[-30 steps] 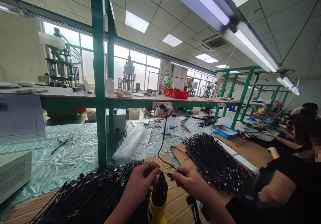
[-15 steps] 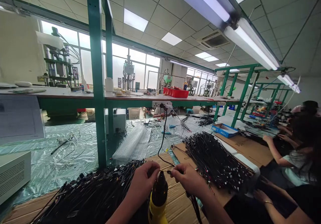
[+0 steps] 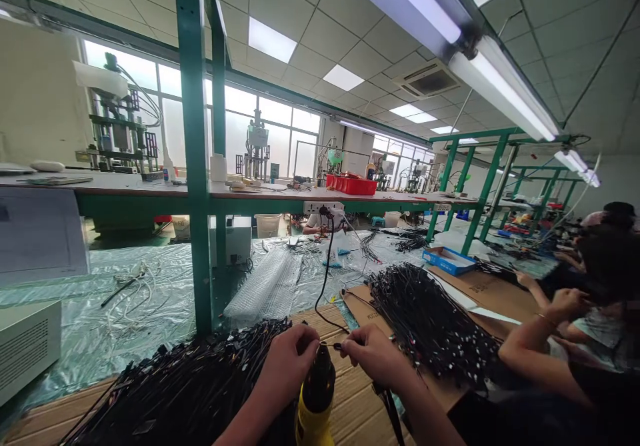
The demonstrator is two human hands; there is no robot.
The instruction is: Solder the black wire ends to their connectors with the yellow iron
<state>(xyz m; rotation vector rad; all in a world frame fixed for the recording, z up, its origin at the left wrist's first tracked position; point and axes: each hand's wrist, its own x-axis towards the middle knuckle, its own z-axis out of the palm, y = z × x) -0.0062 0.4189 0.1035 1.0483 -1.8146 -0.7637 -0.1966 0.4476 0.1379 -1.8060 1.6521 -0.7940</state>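
Observation:
A yellow and black heat gun stands nozzle-up at the bottom middle. Just above its nozzle, a thin cable stretches between my two hands. My left hand pinches the cable's left end, left of the nozzle. On the right, my right hand pinches a small black piece on the same cable between thumb and fingers. Beside my left arm lies a big heap of black cables. A second bundle of black cables rests on cardboard to the right.
A power strip hangs on the green shelf frame, its black cord running down behind my hands. Bubble wrap and a blue box lie farther back. At the right, a person's arm is near the cable bundle.
The nearby person's hand at the right has risen from low beside the bundle, and a white tray edge there looks different. My hands stay almost in place at the nozzle.

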